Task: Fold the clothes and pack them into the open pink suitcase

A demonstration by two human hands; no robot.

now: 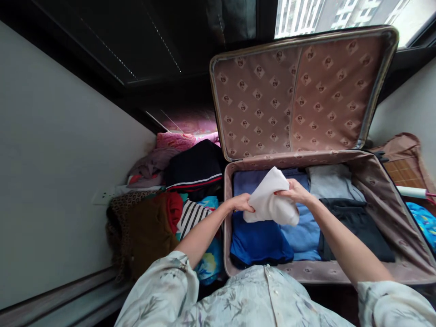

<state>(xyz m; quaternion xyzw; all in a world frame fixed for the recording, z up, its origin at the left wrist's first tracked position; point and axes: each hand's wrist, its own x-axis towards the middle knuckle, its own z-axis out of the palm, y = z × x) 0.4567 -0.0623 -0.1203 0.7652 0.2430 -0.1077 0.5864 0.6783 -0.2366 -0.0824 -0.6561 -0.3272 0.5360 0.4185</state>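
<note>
A white folded cloth (269, 200), perhaps a garment, is held up over the left half of an open suitcase (335, 274). My left hand (241, 203) grips its left edge, and my right hand (295, 190) pinches its upper right side. Beneath the cloth lie folded clothes: a bright blue garment (260, 240) at the front left, a light blue one (301, 236) beside it, and a purple-blue one (247, 179) behind. On the suitcase's right side sit a grey folded garment (332, 181) and dark folded trousers (354, 227). The white cloth hides part of the clothes below.
The patterned suitcase lid (296, 100) stands upright at the back, against the window. Piled clothes flank the suitcase on the left, including a brown garment (150, 231), a striped one (194, 215) and a navy one (199, 165). A brown bag (398, 156) is at the right.
</note>
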